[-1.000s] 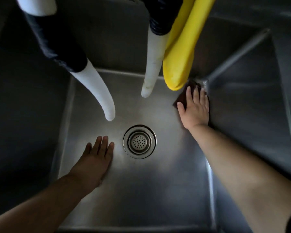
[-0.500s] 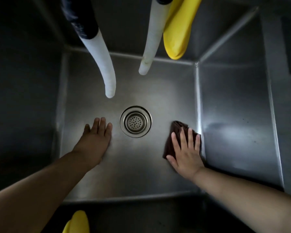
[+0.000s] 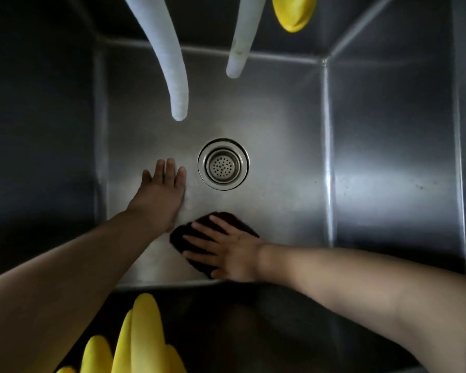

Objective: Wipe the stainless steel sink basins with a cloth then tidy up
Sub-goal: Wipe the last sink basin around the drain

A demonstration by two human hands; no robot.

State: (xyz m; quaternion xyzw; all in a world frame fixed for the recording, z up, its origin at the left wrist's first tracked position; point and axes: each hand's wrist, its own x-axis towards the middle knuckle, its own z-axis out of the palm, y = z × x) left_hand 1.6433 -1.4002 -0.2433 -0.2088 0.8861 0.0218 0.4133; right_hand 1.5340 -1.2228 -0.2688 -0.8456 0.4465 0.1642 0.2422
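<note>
right hand (image 3: 228, 253) flat on cloth (image 3: 213, 240), swept from far right corner to near edge | left hand (image 3: 163, 195) flat beside drain (image 3: 223, 164) | floor nearly wiped

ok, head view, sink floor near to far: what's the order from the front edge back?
Yellow glove fingers at the near rim → right hand flat on the dark cloth → left hand → drain strainer → tip of the left white hose → back wall.
</note>
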